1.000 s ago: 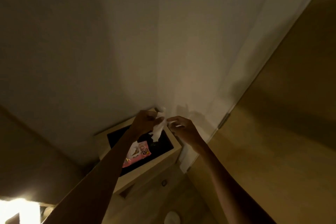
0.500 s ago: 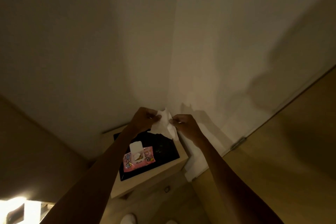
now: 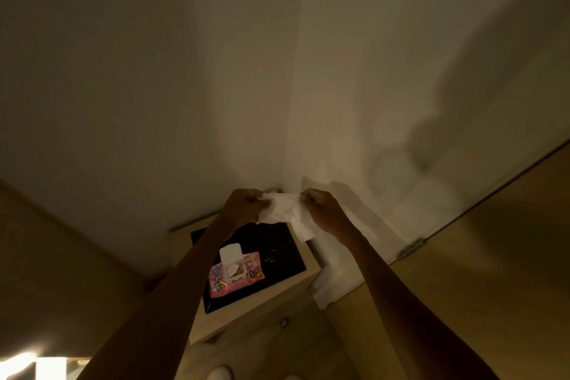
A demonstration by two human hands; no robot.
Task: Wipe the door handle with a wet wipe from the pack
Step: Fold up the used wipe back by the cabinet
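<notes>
Dim light, corner of room. My left hand [image 3: 246, 205] and right hand [image 3: 324, 211] are raised in front of the wall, each pinching an upper corner of the wet wipe [image 3: 285, 213], fingers closed on the sheet. The wipe hangs spread between them, lower edge loose. Below, the pink pack [image 3: 236, 273] lies flat on the black top of the small cabinet [image 3: 246, 318], its white lid flap standing open. Wooden door [image 3: 493, 271] at my right; handle not in view.
</notes>
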